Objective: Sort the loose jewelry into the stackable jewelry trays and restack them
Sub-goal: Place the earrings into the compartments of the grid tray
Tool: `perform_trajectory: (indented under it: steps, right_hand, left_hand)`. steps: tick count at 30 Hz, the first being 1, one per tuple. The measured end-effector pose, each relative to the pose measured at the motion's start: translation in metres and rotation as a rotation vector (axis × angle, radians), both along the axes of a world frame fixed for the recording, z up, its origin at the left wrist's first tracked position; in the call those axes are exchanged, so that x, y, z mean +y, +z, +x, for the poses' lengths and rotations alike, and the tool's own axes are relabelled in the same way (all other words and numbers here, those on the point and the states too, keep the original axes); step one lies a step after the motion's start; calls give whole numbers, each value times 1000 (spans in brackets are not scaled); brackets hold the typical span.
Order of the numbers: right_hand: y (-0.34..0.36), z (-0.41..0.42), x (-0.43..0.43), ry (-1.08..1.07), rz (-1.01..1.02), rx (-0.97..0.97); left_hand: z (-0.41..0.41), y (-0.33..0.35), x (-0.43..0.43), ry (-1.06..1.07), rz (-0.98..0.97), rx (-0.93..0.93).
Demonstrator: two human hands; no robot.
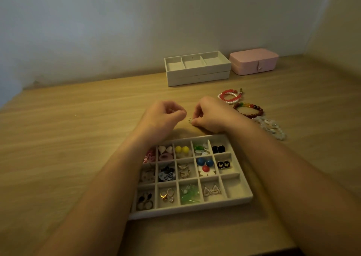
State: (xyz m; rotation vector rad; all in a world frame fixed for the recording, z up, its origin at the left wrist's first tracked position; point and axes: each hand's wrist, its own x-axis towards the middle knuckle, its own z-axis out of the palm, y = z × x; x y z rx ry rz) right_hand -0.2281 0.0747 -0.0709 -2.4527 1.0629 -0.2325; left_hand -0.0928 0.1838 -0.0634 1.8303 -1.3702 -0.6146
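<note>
Broadly, the wooden table (78, 138) is offering bare room on the left, while its near edge is running not far below the divided tray (191, 209). Far back, the stacked trays (197, 76) are sitting by the wall, just beside the pink case (254, 61). The bracelets (248, 109) are lying loose at right, near the right forearm, which risks sweeping them.

The right hand (211, 115) is pinching a small silvery piece (190, 120) just beyond the tray's far rim. The left hand (166, 113) is hanging curled beside it (whether it is holding anything I cannot tell).

I judge the piece is belonging in the free compartment (235, 188) at near right. Lifting it over the rim and lowering it straight in is looking wisest.
</note>
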Motion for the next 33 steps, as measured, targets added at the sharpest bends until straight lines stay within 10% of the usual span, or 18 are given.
perform_trajectory:
  steps: [14, 33]
  right_hand:
    - [9, -16, 13, -93, 473, -827]
    - [9, -17, 19, -30, 697, -835]
  left_hand:
    - [9, 2, 12, -328, 167, -316]
    - [23, 3, 18, -172, 246, -297]
